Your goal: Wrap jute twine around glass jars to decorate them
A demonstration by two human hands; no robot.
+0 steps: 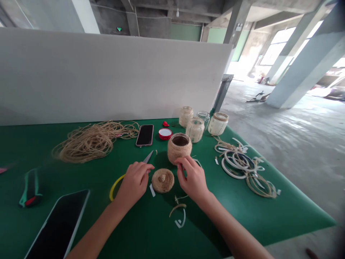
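Two bare hands low over a green table mat [242, 219], the left hand [132, 184] and the right hand [192, 178] on either side of a flat coiled-twine disc [162, 181]. Right fingertips [183, 162] against the lower side of a twine-wrapped glass jar [179, 149], fingers close together, with no clear sign of a firm grip. Jar probably light but fragile under the jute; rough wrapping good for friction, though perhaps liable to slide on the glass. Best hold likely around the wrapped body, not the rim. Left fingers [144, 172] curled together just below the grey blade of a craft knife [148, 157], handle hidden, so no telling whether clamped on it. Both forearms [99, 223] reaching in from the bottom edge, palms down. Close by, a yellow plastic ring [114, 187] beside the left hand and white strip scraps [180, 220] below the disc. Farther off, a loose heap of jute twine [91, 142], a smartphone [145, 135], a red lid [165, 133] and more wrapped jars [217, 123].
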